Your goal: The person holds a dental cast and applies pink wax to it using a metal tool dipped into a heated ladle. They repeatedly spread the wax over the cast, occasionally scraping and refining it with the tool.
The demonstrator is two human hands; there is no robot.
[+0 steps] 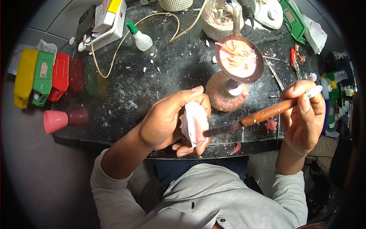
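Observation:
My left hand [160,120] is wrapped round a white plaster dental cast [188,118] with a strip of pink wax [199,129] along it. In my right hand [303,124] is a wax knife with a riveted wooden handle [263,113], gripped near its whitish end. The dark blade [225,129] points left, its tip at the pink strip on the cast. Beyond the hands, a ladle [260,70] holds melted pink wax [244,65] with unmelted shavings. It sits over a wax-covered burner [225,100].
A white dropper bottle [143,42] with a green cap stands at the back. Pink cups [55,121] and coloured bins [42,74] are at the left. Tools [275,76] and a red-handled cutter [294,59] lie right. Wax scraps [271,124] dot the black bench [110,122].

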